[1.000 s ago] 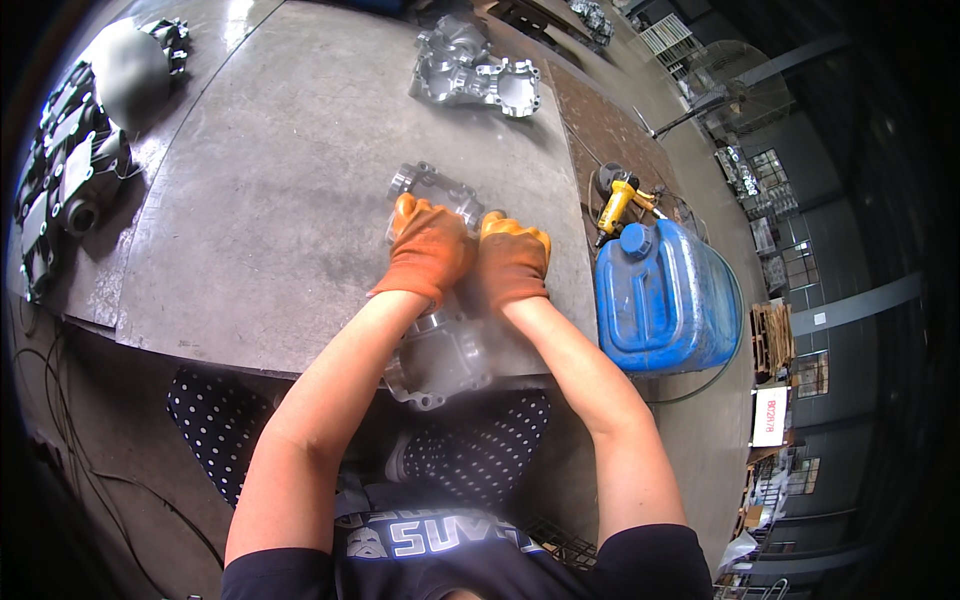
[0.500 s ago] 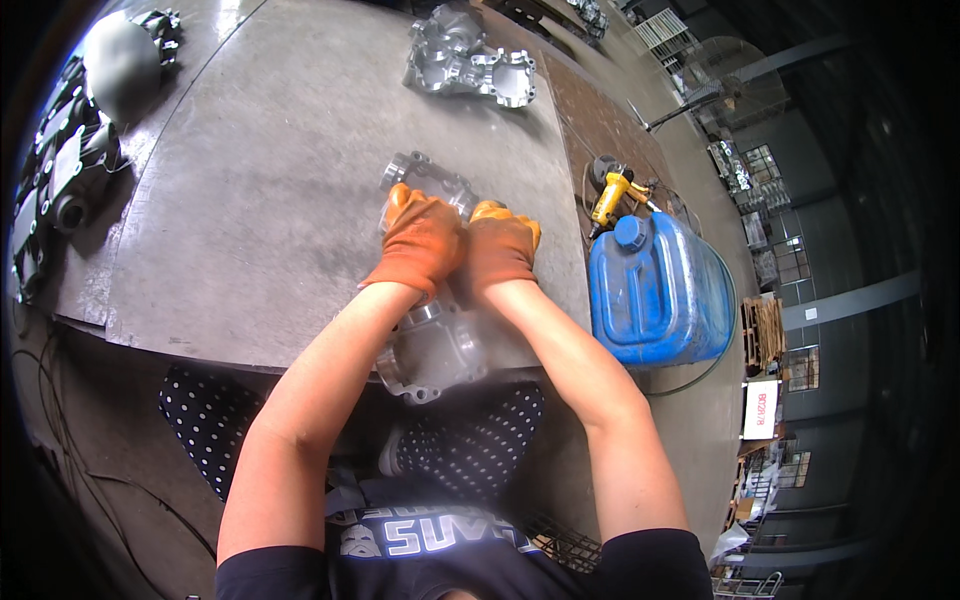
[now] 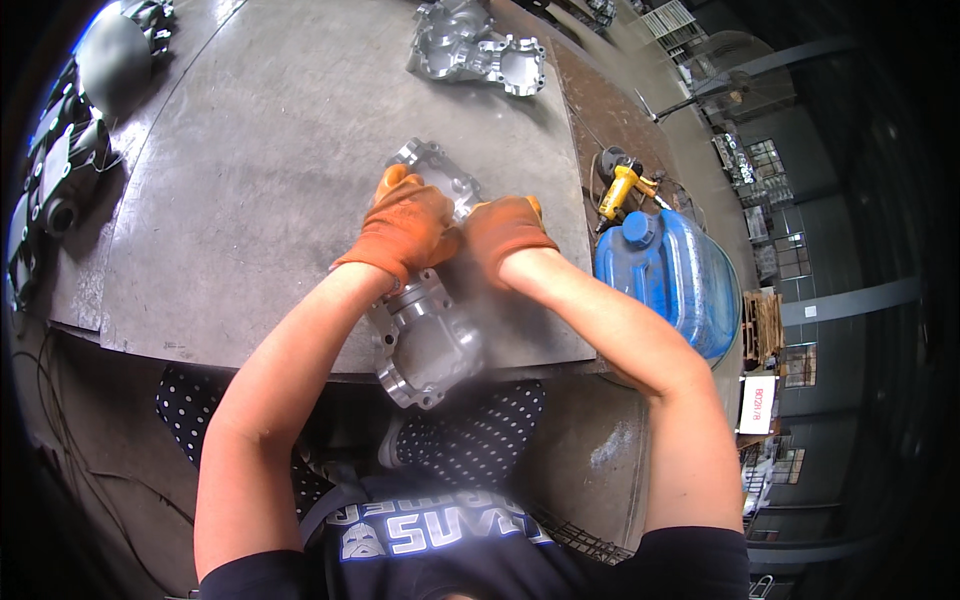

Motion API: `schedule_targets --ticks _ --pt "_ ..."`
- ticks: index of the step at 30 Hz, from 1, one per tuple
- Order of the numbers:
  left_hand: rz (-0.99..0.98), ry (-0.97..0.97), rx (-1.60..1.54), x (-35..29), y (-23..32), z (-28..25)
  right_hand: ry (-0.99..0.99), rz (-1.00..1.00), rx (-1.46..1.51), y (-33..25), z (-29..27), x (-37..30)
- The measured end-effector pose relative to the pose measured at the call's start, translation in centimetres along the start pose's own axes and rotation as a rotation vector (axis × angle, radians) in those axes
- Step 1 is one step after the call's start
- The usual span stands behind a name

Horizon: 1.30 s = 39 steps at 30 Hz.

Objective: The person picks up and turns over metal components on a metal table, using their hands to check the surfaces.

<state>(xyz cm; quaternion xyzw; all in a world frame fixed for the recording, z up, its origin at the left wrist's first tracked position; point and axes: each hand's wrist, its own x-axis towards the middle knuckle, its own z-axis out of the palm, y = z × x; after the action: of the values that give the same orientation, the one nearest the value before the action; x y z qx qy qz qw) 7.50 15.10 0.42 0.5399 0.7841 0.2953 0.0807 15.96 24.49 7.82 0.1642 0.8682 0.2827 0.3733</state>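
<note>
A silvery metal casting [image 3: 431, 340] with open square frames and round bores lies on the grey metal table. Its near end reaches the table's front edge and its far end shows past my gloves. My left hand [image 3: 405, 222], in an orange work glove, is closed over the casting's middle and covers part of it. Beside it, on the casting's right side, my right hand [image 3: 503, 236] is curled into a fist in a matching glove. Whatever that fist holds is hidden. A smear of blur or dirt dims the picture around the right hand.
More silvery castings [image 3: 475, 50] sit at the table's far side. Dark castings [image 3: 60, 175] stand along the left. On the right are a yellow air tool [image 3: 619, 192], a blue plastic jerrycan [image 3: 660, 275] and a hose. Farther off stands a large fan [image 3: 735, 90].
My left hand has shifted slightly left on the casting. The right wrist has turned, and its elbow has swung outward to the right, over the jerrycan's near side. The casting has barely moved.
</note>
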Motion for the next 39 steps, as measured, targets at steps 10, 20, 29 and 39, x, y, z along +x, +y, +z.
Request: schedule_targets --ticks 10,20,29,39 --pt "0.272 0.029 -0.011 1.2 -4.0 0.7 0.004 -0.296 0.182 2.9 2.4 2.4" --pt "0.361 0.010 -0.003 1.9 -4.5 -0.6 -0.133 -0.411 0.562 5.1 1.1 1.4" --pt "0.372 -0.131 -0.112 3.1 -5.0 -1.4 0.168 -0.529 1.761 5.4 6.0 -1.1" --pt "0.334 -0.005 0.319 0.4 -7.6 -5.7 0.484 -0.287 0.427 -4.3 9.2 -11.0"
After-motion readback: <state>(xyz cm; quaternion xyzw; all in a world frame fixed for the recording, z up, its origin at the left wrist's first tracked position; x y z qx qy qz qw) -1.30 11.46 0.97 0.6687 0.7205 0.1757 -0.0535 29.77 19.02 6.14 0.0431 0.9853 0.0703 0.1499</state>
